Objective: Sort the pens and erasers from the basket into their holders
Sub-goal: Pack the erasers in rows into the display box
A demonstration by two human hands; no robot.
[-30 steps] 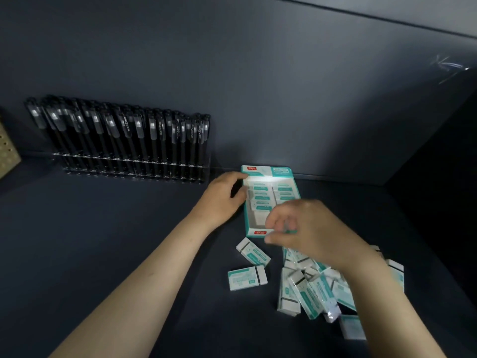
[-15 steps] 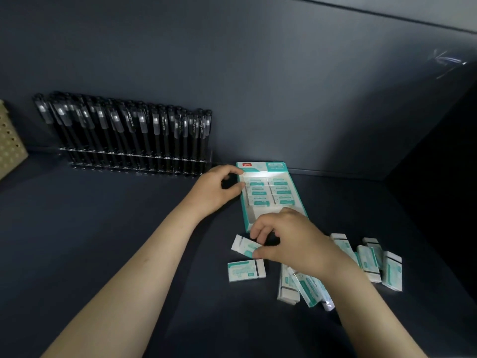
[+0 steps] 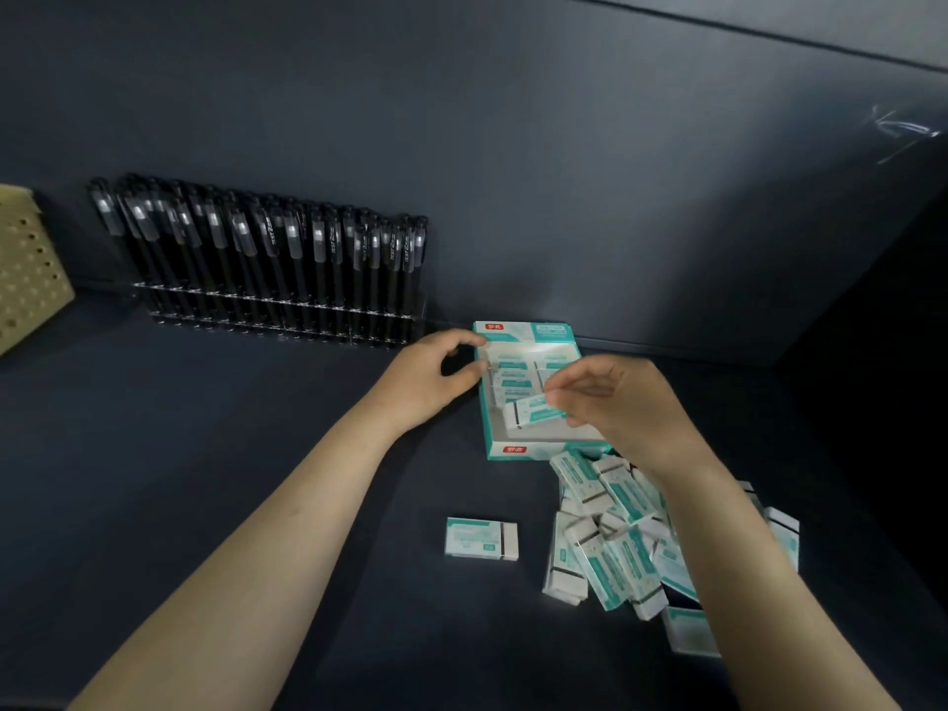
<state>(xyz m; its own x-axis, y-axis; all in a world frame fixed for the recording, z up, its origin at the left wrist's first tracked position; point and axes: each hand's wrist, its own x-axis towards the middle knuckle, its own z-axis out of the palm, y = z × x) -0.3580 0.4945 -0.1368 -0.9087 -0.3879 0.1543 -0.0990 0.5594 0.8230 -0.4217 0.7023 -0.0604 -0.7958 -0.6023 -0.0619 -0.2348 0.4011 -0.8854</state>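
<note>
A teal-and-white eraser box (image 3: 495, 438) lies open on the dark shelf, with several wrapped erasers stacked in its far end. My left hand (image 3: 436, 374) grips the box's left wall near the top corner. My right hand (image 3: 610, 402) pinches one white-and-teal eraser (image 3: 533, 410) just above the box's near, bare part. A loose pile of erasers (image 3: 610, 536) lies right of centre, partly hidden by my right forearm. One single eraser (image 3: 482, 538) lies apart to the pile's left. Black pens (image 3: 267, 259) stand in a clear holder (image 3: 277, 320) at the back left.
A tan perforated board (image 3: 25, 269) leans at the far left edge. The dark back wall rises right behind the pen holder and the box. The shelf's right side drops into shadow beyond the pile.
My right hand picked an eraser off the shelf left of the pile and lifted it up over the box. My left hand stayed on the box's left wall.
</note>
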